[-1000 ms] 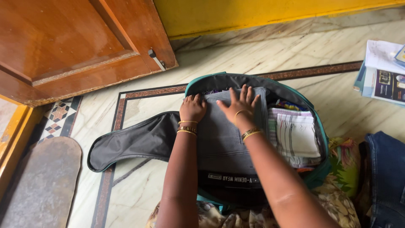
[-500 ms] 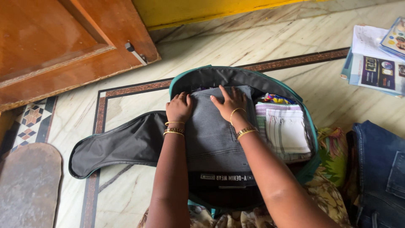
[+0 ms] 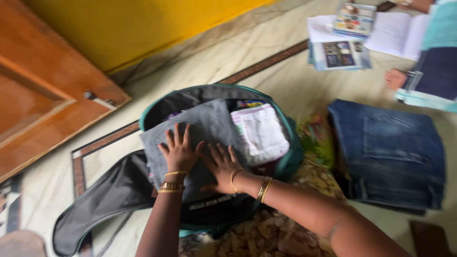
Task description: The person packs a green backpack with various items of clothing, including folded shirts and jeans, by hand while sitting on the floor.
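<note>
An open dark bag with a teal rim (image 3: 151,108) lies on the floor, its flap (image 3: 102,202) spread out to the left. Inside it a folded grey garment (image 3: 209,123) lies flat. My left hand (image 3: 179,151) and my right hand (image 3: 222,164) press palm-down on that garment, fingers spread, side by side. Gold bangles ring both wrists. A folded white striped cloth (image 3: 260,132) sits in the bag just right of the grey garment.
Folded blue jeans (image 3: 390,154) lie on the floor to the right. Books and papers (image 3: 340,45) are spread at the back right, beside another person's foot (image 3: 396,77). A wooden door (image 3: 43,90) stands at the left, a yellow wall (image 3: 143,26) behind.
The view has swung right and tilted, bringing the jeans and books into sight. Both hands slid down the grey garment toward me, still pressing flat.
</note>
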